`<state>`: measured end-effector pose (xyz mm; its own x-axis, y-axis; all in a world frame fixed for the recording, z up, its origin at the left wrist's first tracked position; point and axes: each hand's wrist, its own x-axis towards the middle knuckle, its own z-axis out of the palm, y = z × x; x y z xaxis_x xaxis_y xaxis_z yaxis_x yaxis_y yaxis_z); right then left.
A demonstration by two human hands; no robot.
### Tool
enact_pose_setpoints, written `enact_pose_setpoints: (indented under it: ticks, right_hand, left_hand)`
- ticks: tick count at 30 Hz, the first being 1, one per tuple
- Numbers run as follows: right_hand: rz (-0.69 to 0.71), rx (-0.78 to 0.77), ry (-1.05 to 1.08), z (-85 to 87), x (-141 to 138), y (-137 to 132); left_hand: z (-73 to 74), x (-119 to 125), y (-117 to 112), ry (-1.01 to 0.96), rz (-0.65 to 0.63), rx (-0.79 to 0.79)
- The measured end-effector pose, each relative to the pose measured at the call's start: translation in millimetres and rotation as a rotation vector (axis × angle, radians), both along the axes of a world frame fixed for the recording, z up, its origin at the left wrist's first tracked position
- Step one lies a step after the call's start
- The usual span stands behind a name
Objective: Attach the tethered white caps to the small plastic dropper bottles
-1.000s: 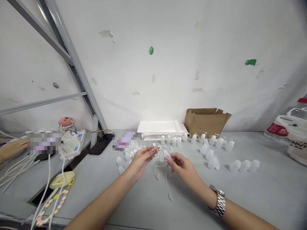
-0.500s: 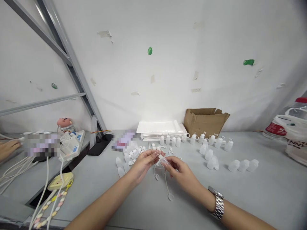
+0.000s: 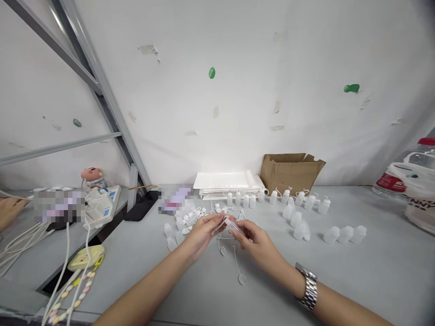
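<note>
A small translucent plastic bottle (image 3: 234,226) lies tilted between the fingers of my right hand (image 3: 256,239), its neck pointing up and left. At that neck my left hand (image 3: 205,232) pinches a thin white strap (image 3: 219,225), whose free part hangs beside the fingers. Part of the neck is hidden by the left fingertips. A loose white strap with a ring end (image 3: 241,279) lies on the table just below my hands, and another looped strap (image 3: 222,250) is close by.
Capped bottles (image 3: 245,201) stand in a row at the back. Uncapped bottles (image 3: 345,235) are on the right. Small white caps (image 3: 186,219) and more bottles lie left of my hands. Behind are a white stack (image 3: 231,185) and a cardboard box (image 3: 292,174). Another person's hand (image 3: 10,210) shows far left.
The strap at the bottle's neck now hangs out on the left side of the bottle. Both hands stay in nearly the same place, with slight finger movement.
</note>
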<state>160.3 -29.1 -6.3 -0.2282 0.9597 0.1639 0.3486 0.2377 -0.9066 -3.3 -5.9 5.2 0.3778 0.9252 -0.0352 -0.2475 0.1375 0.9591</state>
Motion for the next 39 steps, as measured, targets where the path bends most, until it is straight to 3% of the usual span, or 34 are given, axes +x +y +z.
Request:
enact_pose_setpoints:
  ticks: [12,26,33,39]
  right_hand:
    - [-0.076,0.044,-0.006,3.3,2.2,-0.1]
    - [0.010,-0.001,0.019,-6.9,-1.6,2.8]
    - [0.088,-0.228,0.248,4.9,-2.8,2.9]
    - [0.080,-0.296,0.341,8.3,-0.2,5.2]
  left_hand:
    - [-8.4,-4.8,6.9,-0.070,0.198,-0.070]
    - [-10.5,-0.6,2.6,0.008,0.061,-0.051]
    - [-7.5,1.7,-0.7,0.024,0.072,0.018]
    - [-6.3,0.7,-1.5,0.098,0.073,0.108]
